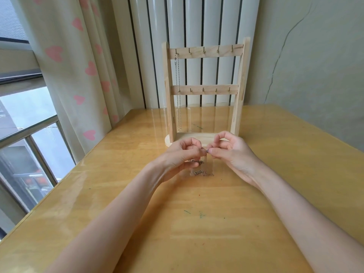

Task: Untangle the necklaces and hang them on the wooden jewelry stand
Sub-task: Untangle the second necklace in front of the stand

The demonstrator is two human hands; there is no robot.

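Observation:
A wooden jewelry stand (204, 52) with two rows of small hooks rises at the back of the table. One silver necklace (177, 91) hangs from its top left hook. In front of the stand's base, my left hand (183, 154) and my right hand (230, 152) meet fingertip to fingertip, both pinching a thin tangled chain (204, 161) between them. The chain's lower end, with a small ladder-shaped pendant (198, 172), rests on the table below my hands. Part of the chain is hidden inside my left hand's fingers.
The yellow wooden table (197, 223) reaches a window (29, 125) and a heart-patterned curtain (78, 75) on the left. A white radiator (197, 22) stands behind the stand. A cracked wall (305, 56) is on the right.

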